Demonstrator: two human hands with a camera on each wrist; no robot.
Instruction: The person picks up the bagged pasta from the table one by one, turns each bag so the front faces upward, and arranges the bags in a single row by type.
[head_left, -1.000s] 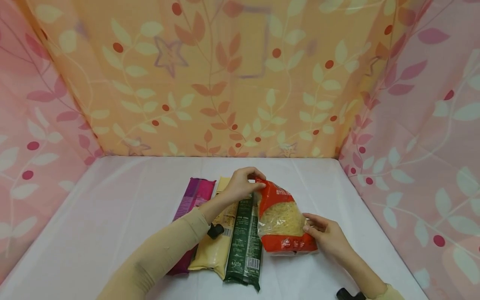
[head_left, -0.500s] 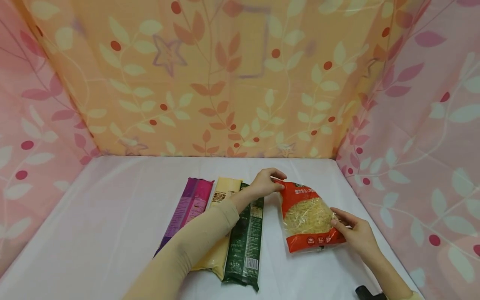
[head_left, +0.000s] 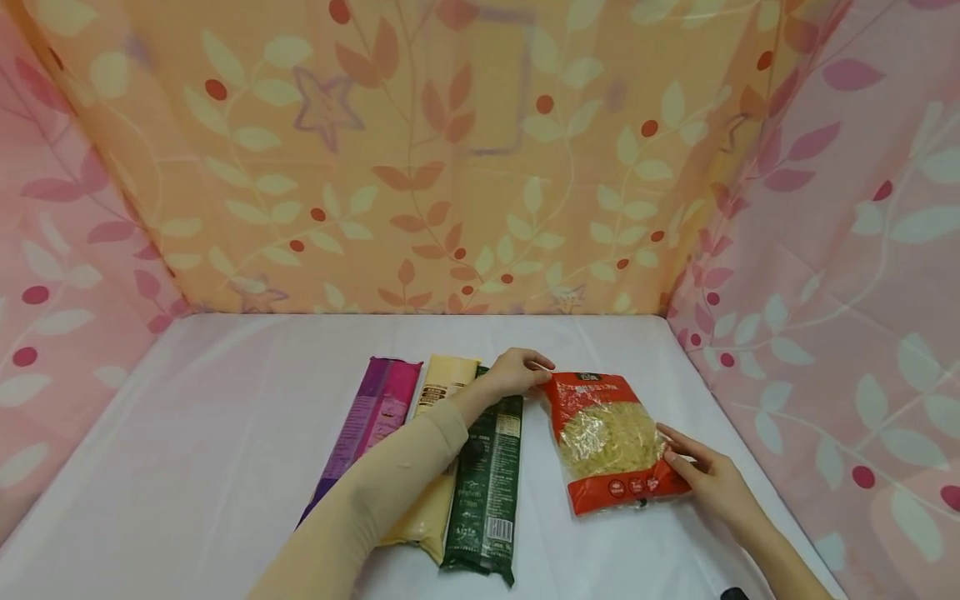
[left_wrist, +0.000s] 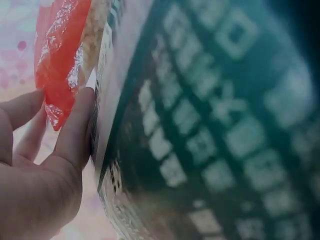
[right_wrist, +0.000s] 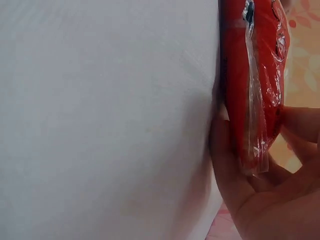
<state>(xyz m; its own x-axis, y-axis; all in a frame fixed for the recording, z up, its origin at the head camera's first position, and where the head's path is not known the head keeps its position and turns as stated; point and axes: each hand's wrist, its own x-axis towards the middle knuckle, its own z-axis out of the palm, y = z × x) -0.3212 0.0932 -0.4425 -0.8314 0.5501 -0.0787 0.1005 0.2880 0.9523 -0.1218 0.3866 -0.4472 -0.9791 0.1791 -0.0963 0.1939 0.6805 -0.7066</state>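
Note:
A red plastic bag of pasta [head_left: 607, 437] with a see-through middle lies on the table, right of the other packs. My left hand [head_left: 517, 372] pinches its upper left corner; in the left wrist view, the fingers of the left hand [left_wrist: 55, 165] stand on both sides of the red corner. At the lower right corner, my right hand [head_left: 708, 475] grips the bag, and in the right wrist view the bag's sealed edge [right_wrist: 255, 100] sits between thumb and fingers. My left forearm crosses above a green spaghetti pack [head_left: 483, 492], partly hiding it.
Left of the green pack lie a yellow pack [head_left: 450, 375] and a purple-pink pack [head_left: 367, 425], side by side. The white-covered table [head_left: 225, 400] is bounded by a patterned orange curtain [head_left: 420, 167] behind and pink ones at the sides.
Both hands have shifted the red pasta bag rightward, away from the green pack. In the last half second it has turned straighter and now lies flatter. The other packs stay in place.

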